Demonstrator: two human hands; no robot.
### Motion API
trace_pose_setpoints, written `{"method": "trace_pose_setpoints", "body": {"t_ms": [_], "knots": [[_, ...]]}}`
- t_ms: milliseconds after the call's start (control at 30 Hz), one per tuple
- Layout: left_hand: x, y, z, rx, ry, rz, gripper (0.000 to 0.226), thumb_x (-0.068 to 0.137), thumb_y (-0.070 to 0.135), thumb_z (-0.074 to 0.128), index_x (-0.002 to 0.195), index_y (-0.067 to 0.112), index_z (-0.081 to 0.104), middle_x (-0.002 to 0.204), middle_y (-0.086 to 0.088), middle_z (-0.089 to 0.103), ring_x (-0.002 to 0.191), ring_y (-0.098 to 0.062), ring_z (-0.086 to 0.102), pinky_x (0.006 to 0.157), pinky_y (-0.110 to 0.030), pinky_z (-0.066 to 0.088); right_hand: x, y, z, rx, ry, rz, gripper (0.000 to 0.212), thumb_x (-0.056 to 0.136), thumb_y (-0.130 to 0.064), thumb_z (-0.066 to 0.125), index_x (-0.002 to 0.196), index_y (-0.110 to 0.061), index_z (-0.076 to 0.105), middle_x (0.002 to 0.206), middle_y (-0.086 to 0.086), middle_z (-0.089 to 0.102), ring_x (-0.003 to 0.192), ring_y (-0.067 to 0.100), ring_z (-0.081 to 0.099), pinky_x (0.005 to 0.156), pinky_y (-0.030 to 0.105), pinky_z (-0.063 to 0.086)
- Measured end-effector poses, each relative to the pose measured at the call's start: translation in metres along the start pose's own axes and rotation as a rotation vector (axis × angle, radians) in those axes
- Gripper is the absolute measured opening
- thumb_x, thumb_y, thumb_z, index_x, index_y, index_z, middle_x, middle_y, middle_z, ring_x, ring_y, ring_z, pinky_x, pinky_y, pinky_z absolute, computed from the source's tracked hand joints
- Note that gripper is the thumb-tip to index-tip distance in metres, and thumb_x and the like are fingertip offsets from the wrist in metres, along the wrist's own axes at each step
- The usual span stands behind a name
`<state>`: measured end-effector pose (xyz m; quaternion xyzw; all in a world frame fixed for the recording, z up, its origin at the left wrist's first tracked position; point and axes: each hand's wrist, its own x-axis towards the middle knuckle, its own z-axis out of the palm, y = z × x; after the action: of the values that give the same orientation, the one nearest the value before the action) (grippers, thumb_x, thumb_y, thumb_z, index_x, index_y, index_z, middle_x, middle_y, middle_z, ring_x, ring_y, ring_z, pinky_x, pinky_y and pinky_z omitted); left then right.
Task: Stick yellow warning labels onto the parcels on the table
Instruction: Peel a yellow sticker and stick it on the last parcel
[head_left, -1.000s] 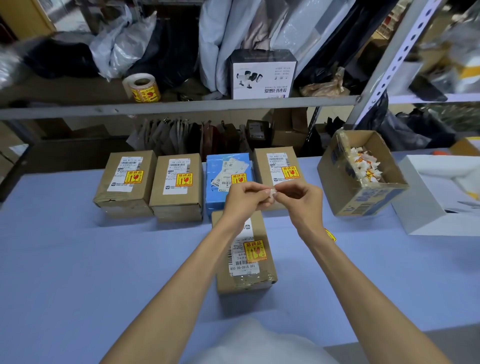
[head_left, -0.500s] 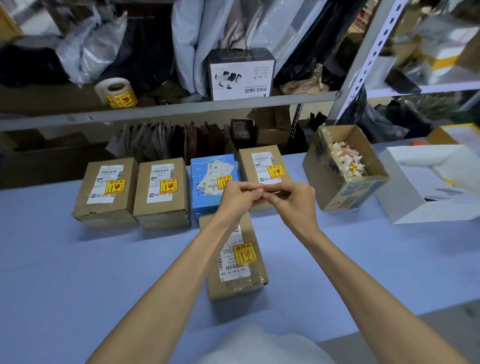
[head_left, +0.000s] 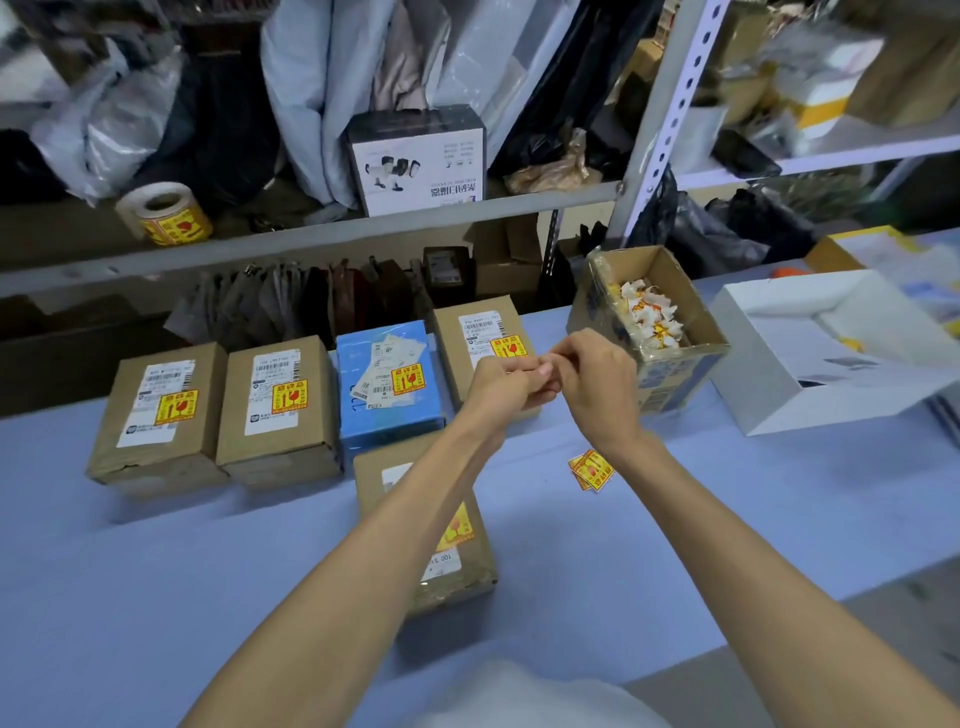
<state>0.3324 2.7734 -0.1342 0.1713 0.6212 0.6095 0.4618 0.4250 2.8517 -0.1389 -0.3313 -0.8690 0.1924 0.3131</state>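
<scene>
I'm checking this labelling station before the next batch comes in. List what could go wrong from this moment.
1. Both hands, left hand and right hand, pinch something small together above the parcels; if it is a sticky label, it may fold onto itself.
2. The loose yellow warning labels on the blue table lie under the right forearm and could be swept off.
3. The left forearm hides much of the near brown cardboard parcel.
</scene>
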Motion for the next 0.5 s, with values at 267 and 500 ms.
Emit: {"method": "trace_pose_setpoints", "body": {"t_ms": [267, 500], "knots": [[0.046, 0.007, 0.046, 0.846, -0.007, 0.34, 0.019, 0.086, 0.017, 0.062, 0.105, 0.012, 0.064, 0.092, -0.007, 0.072, 0.087, -0.02, 0.067, 0.076, -0.034, 0.054, 0.023, 0.059, -0.025, 0.077, -0.027, 0.142, 0.016, 0.077, -0.02, 0.078, 0.087, -0.01, 0.069, 0.076, 0.001, 0.068, 0.068, 0.016, 0.061, 0.066, 0.035, 0.05], [0.097, 0.026, 0.085, 1.292, -0.077, 0.437, 0.02, 0.087, 0.014, 0.053, 0.102, 0.012, 0.065, 0.103, -0.012, 0.068, 0.095, -0.032, 0.062, 0.079, -0.043, 0.053, 0.049, 0.107, -0.039, 0.091, -0.059, 0.26, 0.01, 0.071, -0.005, 0.077, 0.079, -0.01, 0.073, 0.08, 0.005, 0.073, 0.079, 0.019, 0.066, 0.072, 0.029, 0.05]]}}
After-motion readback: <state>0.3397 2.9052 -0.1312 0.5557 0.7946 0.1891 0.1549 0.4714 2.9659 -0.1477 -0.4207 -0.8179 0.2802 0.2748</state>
